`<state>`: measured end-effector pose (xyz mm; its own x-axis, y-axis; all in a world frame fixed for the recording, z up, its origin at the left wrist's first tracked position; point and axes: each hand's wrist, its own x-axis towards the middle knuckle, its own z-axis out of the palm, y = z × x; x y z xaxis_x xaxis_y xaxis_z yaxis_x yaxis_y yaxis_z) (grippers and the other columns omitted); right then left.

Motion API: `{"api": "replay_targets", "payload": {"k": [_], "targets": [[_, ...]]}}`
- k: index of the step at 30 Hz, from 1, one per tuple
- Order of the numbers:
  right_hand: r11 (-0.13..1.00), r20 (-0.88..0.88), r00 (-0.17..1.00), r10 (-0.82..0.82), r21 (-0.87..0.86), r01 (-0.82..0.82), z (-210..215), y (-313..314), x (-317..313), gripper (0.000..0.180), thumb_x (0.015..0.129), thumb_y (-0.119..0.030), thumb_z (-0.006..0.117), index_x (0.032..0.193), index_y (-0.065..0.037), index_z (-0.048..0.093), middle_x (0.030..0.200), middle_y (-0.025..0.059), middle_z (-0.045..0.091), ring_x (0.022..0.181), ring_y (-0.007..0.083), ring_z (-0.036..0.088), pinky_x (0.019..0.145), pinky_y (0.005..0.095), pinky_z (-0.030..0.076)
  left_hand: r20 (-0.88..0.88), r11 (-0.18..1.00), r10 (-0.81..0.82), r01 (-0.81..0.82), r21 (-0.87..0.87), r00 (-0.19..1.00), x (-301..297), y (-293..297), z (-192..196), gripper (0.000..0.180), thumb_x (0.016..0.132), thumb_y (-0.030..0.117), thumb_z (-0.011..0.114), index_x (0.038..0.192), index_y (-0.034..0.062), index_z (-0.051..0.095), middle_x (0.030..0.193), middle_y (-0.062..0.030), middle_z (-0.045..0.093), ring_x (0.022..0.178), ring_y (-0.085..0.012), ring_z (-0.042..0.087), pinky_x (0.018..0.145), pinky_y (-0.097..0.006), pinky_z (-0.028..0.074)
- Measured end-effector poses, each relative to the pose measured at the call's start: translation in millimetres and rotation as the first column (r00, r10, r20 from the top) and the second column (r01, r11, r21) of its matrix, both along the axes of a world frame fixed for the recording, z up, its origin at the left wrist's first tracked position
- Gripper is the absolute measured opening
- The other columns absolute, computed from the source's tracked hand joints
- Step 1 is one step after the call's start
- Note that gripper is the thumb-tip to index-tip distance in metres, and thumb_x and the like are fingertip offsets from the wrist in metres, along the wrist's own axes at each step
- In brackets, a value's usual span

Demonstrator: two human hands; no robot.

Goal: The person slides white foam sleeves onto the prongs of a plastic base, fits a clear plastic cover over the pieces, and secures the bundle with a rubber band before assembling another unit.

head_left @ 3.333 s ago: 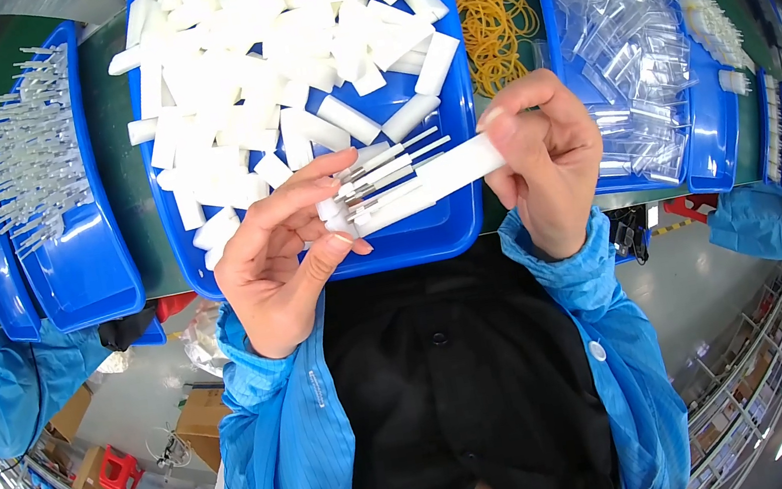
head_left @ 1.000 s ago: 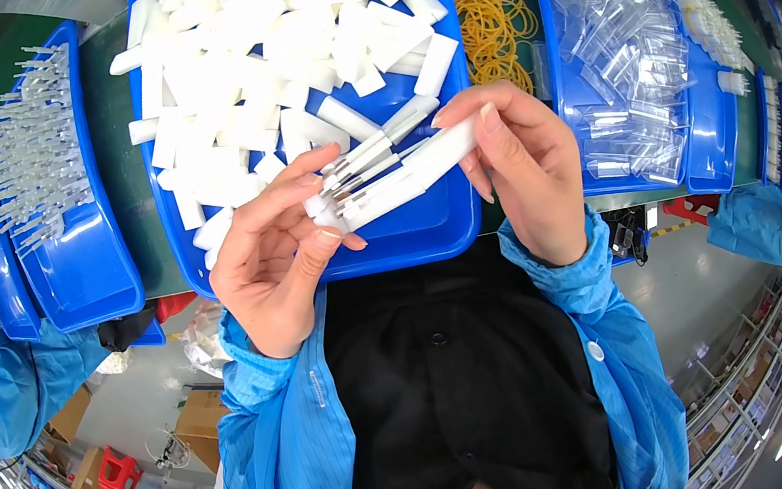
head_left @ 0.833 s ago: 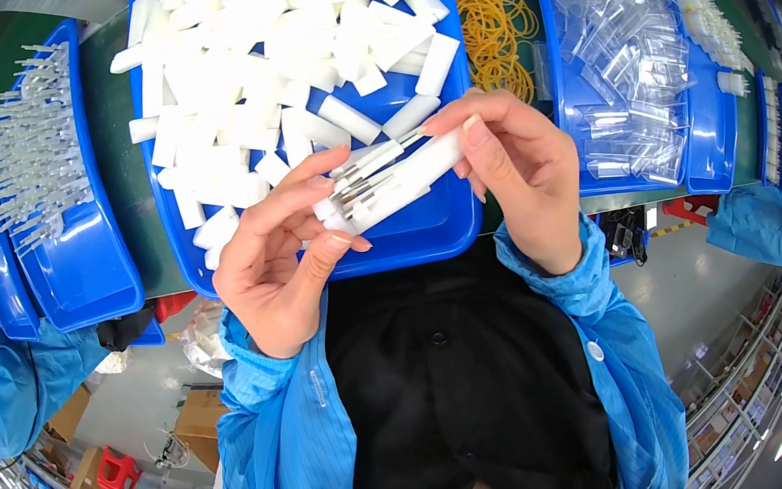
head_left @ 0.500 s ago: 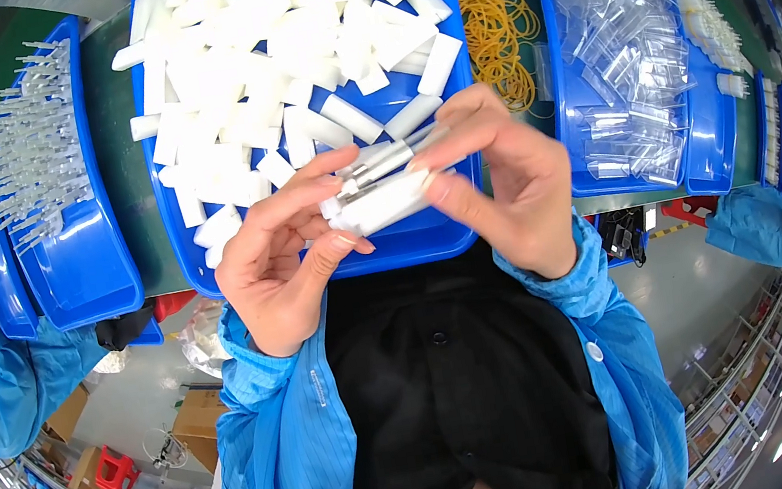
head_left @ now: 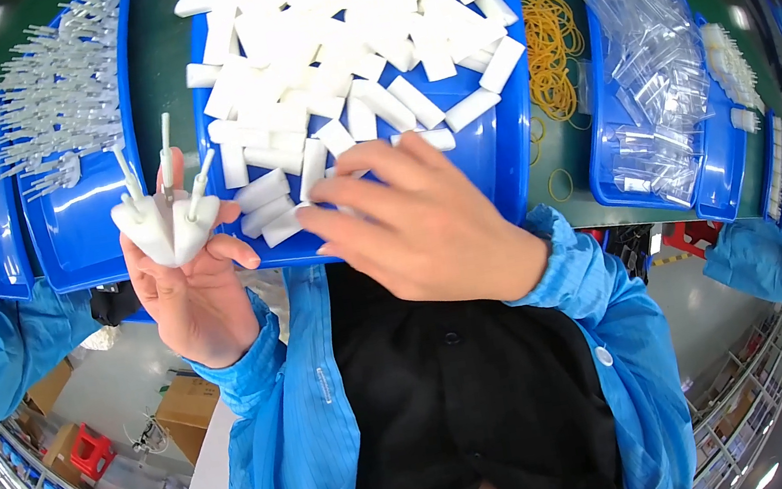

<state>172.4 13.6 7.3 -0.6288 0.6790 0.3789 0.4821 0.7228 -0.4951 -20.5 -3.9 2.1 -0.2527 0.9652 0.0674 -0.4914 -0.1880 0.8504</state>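
Observation:
My left hand [head_left: 191,295] is closed around a cluster of white stemmed parts [head_left: 168,227], held up beside the left wall of the large blue tray [head_left: 365,240]. Their rounded white bases sit together, and three thin stems point away from me. Over the tray's near part, my right hand [head_left: 423,224] reaches in from the right with its fingers stretched out and slightly apart. Its fingertips are at the small white blocks [head_left: 282,225] in the front left corner, and no block is clearly gripped. Many similar blocks are heaped farther back.
Left of me, a blue tray [head_left: 93,248] holds many white stemmed pieces. Yellow rubber bands [head_left: 554,48] lie on the green tabletop [head_left: 553,144] to the right. Beyond them, another blue tray [head_left: 607,167] holds clear tubes [head_left: 642,65]. Blue-sleeved people work at both sides.
My hands were together over the tray's front, handling white and clear pieces. Now they are apart: the left has moved left with the stemmed parts, the right onto the blocks.

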Motion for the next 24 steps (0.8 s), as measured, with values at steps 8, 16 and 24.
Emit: {"api": "replay_targets", "payload": {"k": [8,16,24], "targets": [[0.996,0.101,0.992,0.080,-0.038,-0.076,-14,-6,-26,0.021,0.072,-0.012,0.053,0.091,-0.003,0.055,0.080,0.0064,0.051,0.086,0.0208,0.045,0.072,0.0301,0.033,0.079,0.993,-0.102,0.106,-0.053,0.992,-3,-7,-9,0.045,0.085,0.015,0.051,0.123,-0.0023,0.034,0.130,-0.0296,0.031,0.080,-0.0292,0.061,0.049,-0.029,0.053],[0.973,0.000,0.996,0.090,-0.212,-0.088,-6,-4,-3,0.017,0.072,-0.010,0.057,0.088,-0.005,0.055,0.079,0.0066,0.052,0.083,0.0221,0.047,0.071,0.0313,0.034,-0.016,0.983,-0.185,0.185,-0.011,0.983,2,-2,-11,0.040,0.080,0.011,0.057,0.118,0.0048,0.046,0.125,-0.0300,0.038,0.089,-0.0352,0.060,0.056,-0.033,0.055],[0.714,-0.556,0.565,-0.609,-0.695,0.085,13,-3,45,0.012,0.085,-0.009,0.056,0.093,0.000,0.054,0.082,0.0033,0.057,0.071,0.0077,0.050,0.066,0.0189,0.039,-0.175,0.986,-0.158,0.164,0.023,0.972,23,-3,-10,0.027,0.081,0.007,0.057,0.106,-0.0003,0.050,0.119,-0.0302,0.045,0.090,-0.0302,0.060,0.057,-0.033,0.054]]}}
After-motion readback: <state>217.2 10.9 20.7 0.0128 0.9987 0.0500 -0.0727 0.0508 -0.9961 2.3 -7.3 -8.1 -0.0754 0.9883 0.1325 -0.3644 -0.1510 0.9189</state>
